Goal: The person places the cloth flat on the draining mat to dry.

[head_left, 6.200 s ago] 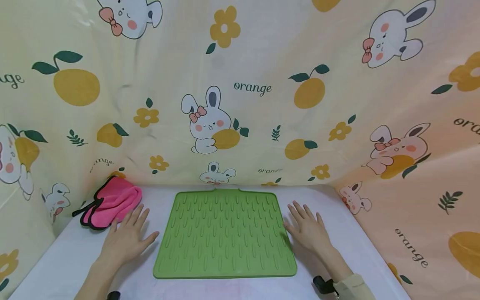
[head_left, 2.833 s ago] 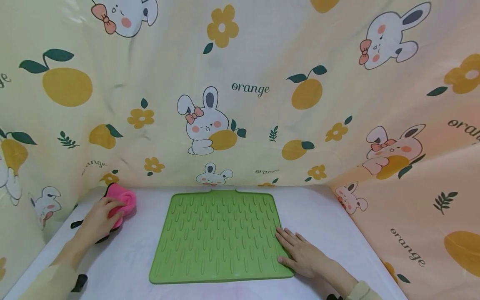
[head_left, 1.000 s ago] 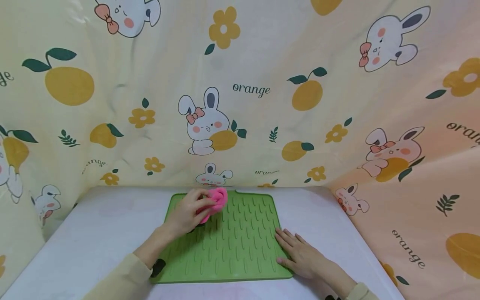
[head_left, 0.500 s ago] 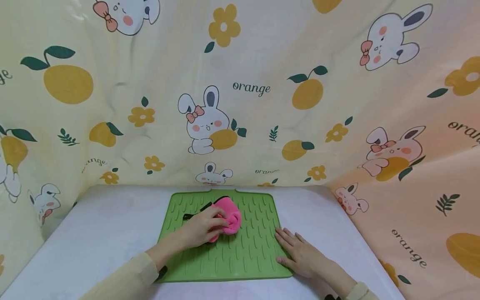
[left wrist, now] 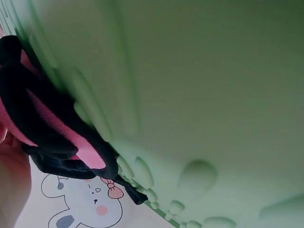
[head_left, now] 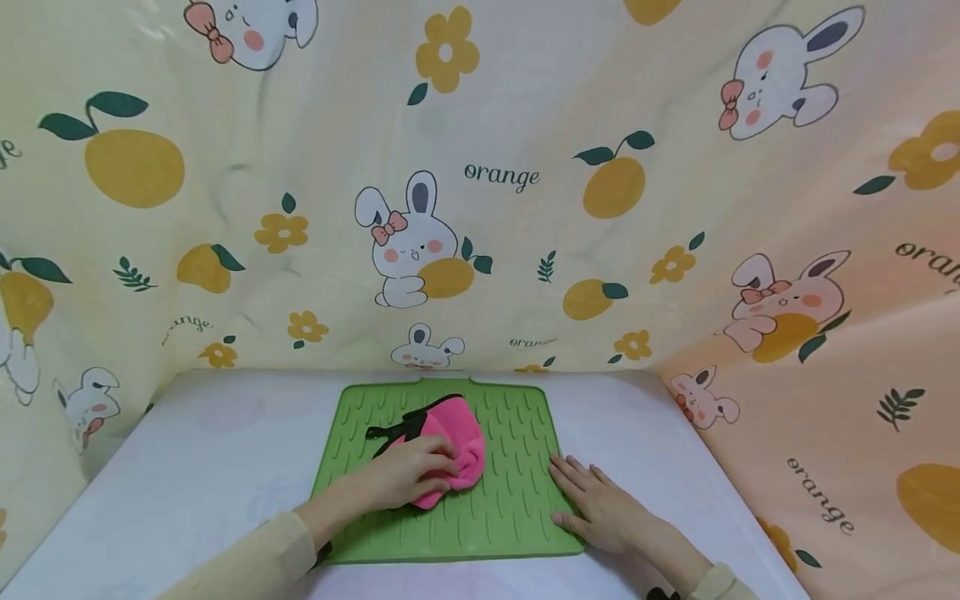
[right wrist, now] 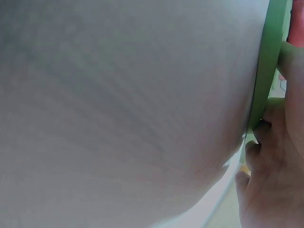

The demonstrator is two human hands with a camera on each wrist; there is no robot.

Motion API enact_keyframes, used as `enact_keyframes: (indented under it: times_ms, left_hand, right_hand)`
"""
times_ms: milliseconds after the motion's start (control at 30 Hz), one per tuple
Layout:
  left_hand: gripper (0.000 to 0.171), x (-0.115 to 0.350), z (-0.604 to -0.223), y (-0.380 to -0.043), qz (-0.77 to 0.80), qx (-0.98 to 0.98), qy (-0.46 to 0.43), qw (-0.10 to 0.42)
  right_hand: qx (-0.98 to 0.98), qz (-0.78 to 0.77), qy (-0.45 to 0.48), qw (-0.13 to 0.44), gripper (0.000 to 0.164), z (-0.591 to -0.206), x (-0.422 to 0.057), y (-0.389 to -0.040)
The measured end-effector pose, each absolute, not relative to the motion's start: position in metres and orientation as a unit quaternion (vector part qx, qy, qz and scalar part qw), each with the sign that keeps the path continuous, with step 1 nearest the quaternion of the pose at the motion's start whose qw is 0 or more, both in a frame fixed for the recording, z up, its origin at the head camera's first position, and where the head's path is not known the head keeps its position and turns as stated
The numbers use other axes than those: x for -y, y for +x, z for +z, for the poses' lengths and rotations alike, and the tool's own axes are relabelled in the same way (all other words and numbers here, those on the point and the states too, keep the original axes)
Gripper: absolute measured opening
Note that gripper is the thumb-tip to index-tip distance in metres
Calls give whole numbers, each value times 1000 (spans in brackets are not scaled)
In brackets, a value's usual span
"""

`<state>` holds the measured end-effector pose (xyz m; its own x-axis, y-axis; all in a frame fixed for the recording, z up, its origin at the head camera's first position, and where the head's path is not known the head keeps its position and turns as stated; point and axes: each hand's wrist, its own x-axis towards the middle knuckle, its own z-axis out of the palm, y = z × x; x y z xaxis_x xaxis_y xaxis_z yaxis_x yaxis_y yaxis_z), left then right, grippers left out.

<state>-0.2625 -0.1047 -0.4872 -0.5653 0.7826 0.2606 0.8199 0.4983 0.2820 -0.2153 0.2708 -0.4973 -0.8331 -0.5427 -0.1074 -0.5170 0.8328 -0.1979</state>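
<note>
A pink cloth (head_left: 459, 427) with black edging and a black hanging loop lies bunched on the middle of a green ridged mat (head_left: 517, 517). My left hand (head_left: 408, 473) grips it from the near left side, fingers curled into the folds. In the left wrist view the black-trimmed folds of the cloth (left wrist: 90, 154) sit against the ridged mat, and only a bit of the hand shows at the left. My right hand (head_left: 603, 508) rests with straight fingers on the mat's right edge. The right wrist view shows that hand (right wrist: 273, 171) beside the mat's green rim (right wrist: 267, 61).
Beneath the mat is a white-covered table (head_left: 225, 458). A printed curtain (head_left: 495, 108) with rabbits and oranges stands along the back and both sides. Dark wrist devices sit at both cuffs.
My left hand took hold of the cloth at the far left and carried it onto the mat. Lately it has slid toward me. My right hand moved onto the mat's edge and stayed there.
</note>
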Motion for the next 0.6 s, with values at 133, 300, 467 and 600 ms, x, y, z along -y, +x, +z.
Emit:
enact_keyframes:
  times_ms: [133, 300, 467, 600]
  left_hand:
    - [20, 104, -487, -261, -186, 868, -458, 43]
    - [21, 106, -481, -259, -202, 872, -444, 39]
    - [20, 109, -476, -258, -224, 862, -448, 76]
    - [18, 113, -472, -258, -244, 848, -453, 124]
  right_hand:
    - [-956, -81, -271, 80, 80, -496, -271, -216]
    - [-957, -83, -268, 78, 81, -492, -270, -219]
    - [-955, -107, -267, 76, 78, -486, -267, -222]
    - [-949, -141, -276, 48, 70, -482, -260, -223]
